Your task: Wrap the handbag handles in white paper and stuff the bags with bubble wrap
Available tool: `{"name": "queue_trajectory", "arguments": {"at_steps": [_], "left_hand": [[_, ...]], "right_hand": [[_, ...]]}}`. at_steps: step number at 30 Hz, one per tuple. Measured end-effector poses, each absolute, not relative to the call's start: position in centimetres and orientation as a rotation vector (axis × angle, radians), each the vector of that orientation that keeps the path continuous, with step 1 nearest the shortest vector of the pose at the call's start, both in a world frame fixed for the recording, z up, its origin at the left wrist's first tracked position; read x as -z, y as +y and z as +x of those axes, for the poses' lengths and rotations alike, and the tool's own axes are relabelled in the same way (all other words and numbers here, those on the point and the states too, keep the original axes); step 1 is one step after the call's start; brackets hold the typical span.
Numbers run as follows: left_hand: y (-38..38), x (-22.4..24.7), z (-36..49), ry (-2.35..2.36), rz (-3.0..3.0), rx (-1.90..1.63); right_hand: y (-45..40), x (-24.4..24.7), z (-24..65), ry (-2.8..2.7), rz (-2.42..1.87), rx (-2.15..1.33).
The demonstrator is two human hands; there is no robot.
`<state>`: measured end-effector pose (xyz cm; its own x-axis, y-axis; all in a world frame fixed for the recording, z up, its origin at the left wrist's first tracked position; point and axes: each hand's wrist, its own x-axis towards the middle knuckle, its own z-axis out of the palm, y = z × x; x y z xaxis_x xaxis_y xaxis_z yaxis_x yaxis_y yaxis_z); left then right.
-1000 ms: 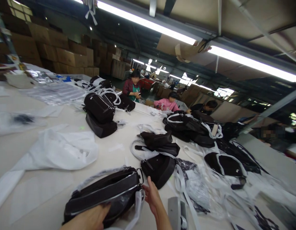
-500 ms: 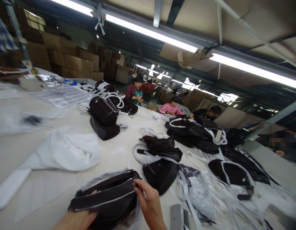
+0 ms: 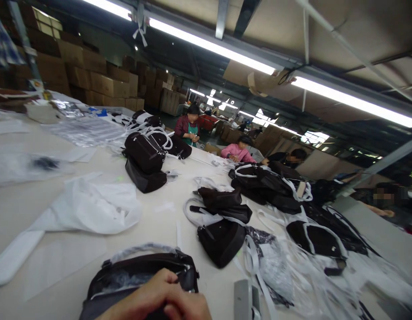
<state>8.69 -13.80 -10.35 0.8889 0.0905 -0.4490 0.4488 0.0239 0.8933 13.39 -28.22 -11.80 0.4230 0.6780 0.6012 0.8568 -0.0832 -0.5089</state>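
Note:
A black handbag (image 3: 102, 284) lies in front of me at the bottom of the view, its top open and clear plastic showing inside. A wrapped handle (image 3: 142, 248) arches along its far side. My left hand (image 3: 155, 289) reaches across the bag from the lower left, fingers bent down at the right end of the opening. Close against it, my right hand (image 3: 190, 306) is curled, partly cut off by the lower edge. Both hands look closed, but what lies between their fingers is hidden.
More black bags (image 3: 222, 240) lie to the right and farther back, with a stacked pair (image 3: 146, 153) at the left. White wrapping (image 3: 99, 204) spreads left of me. A grey device (image 3: 243, 298) stands right of my hands. Co-workers (image 3: 189, 126) are across the table.
My left hand has come out of the bag and moved right, over its opening. My right hand has dropped lower beside it. The bag's mouth now shows wider, with plastic visible inside.

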Motion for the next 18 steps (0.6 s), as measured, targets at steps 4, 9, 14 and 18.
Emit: {"name": "queue_trajectory", "arguments": {"at_steps": [4,9,14,18], "left_hand": [[-14.3,10.0,7.7,0.330,1.626,0.221],[-14.4,9.4,7.4,0.349,1.614,0.216],[-14.8,9.1,7.2,0.239,1.471,0.065],[-14.8,8.7,7.2,0.251,1.068,0.098]], "right_hand": [[-31.2,13.9,18.4,-0.375,-1.993,0.049],[-28.2,17.1,20.1,-0.437,-2.073,-0.118],[-25.7,18.8,17.7,-0.445,-2.129,-0.023],[-26.0,19.2,18.0,-0.472,-2.135,-0.008]]}}
